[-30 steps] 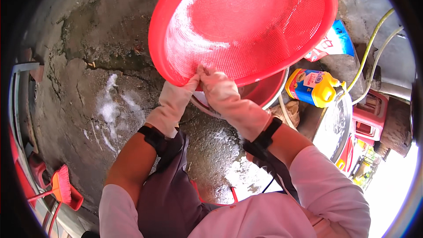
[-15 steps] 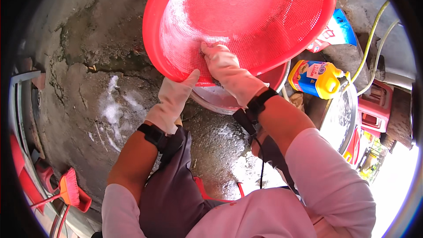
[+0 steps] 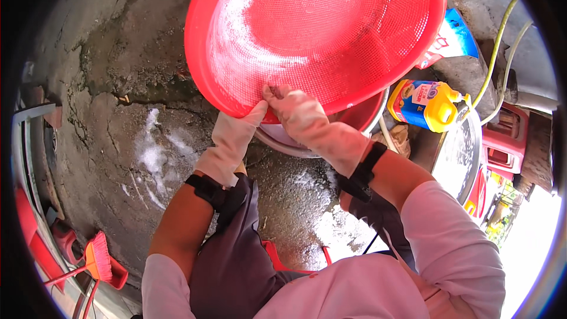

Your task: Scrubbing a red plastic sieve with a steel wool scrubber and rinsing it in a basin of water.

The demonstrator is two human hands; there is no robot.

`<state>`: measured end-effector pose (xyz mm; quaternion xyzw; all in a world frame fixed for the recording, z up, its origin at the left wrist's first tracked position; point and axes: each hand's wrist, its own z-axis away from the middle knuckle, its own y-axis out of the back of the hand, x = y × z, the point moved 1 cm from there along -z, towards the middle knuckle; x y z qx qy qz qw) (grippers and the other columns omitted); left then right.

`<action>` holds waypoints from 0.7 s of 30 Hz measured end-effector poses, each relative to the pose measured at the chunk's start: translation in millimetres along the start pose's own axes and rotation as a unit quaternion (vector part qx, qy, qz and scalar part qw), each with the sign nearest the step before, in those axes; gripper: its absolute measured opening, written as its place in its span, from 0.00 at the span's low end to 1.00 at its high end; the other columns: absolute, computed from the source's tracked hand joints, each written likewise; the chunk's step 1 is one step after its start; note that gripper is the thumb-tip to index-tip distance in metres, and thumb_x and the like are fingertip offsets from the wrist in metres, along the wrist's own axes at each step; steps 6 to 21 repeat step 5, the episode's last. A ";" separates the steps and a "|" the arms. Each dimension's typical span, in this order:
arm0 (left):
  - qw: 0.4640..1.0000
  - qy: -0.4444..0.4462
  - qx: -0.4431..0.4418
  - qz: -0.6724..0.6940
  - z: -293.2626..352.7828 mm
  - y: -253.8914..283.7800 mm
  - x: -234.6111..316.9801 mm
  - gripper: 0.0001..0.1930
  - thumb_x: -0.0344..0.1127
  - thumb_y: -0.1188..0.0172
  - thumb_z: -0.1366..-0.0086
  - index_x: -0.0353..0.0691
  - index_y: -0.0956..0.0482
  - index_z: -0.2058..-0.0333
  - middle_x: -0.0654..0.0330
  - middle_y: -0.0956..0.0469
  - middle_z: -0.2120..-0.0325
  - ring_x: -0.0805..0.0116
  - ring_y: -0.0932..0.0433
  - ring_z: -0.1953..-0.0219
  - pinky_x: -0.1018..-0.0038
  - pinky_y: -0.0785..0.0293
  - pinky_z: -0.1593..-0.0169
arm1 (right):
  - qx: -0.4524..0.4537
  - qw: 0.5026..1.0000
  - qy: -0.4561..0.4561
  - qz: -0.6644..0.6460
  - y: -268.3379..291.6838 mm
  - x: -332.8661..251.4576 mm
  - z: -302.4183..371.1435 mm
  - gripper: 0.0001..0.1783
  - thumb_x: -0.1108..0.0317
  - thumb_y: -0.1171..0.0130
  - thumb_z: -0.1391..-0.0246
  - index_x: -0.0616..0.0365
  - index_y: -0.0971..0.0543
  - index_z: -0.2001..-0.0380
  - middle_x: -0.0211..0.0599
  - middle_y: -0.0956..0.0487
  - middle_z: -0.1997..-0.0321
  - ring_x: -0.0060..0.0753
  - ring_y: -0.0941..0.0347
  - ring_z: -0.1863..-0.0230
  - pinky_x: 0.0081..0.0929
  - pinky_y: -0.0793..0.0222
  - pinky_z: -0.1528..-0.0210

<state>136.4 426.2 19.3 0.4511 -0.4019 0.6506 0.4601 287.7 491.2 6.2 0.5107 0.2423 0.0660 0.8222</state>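
Note:
A large red plastic colander [image 3: 313, 15] with a mesh-like wall is tilted up in front of me, its hollow side facing me and white suds along the inner left. My left hand [image 3: 232, 139], in a pale rubber glove, grips its near rim. Inside the near wall, close to the left hand, is my gloved right hand [image 3: 302, 115] with its fingers bent and pressed together; whatever they hold is hidden. Below the colander, partly covered by it, stands a round basin [image 3: 373, 109] with a red inside and pale rim.
To the right are a yellow-and-blue jug [image 3: 420, 105], a blue-and-red packet [image 3: 458, 35], a hose [image 3: 499, 47], a metal tub [image 3: 463, 153] and a red plastic stool [image 3: 505, 142]. Suds [image 3: 152, 153] lie on the wet concrete. An orange-red broom [image 3: 97, 258] is at lower left.
My right hand has slid down the inner wall toward the near rim and the left hand. The colander has shifted slightly left, still held by my left hand.

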 end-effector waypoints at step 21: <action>1.000 -0.008 -0.017 -0.014 0.6 0.0 7.0 0.24 0.31 0.34 0.38 0.34 0.28 0.44 0.57 0.22 0.51 0.69 0.24 0.50 0.72 0.27 0.46 | 0.062 0.995 0.038 0.070 14.2 15.1 -37.5 0.17 0.52 0.58 0.30 0.38 0.24 0.47 0.48 0.22 0.59 0.49 0.23 0.58 0.38 0.24 0.57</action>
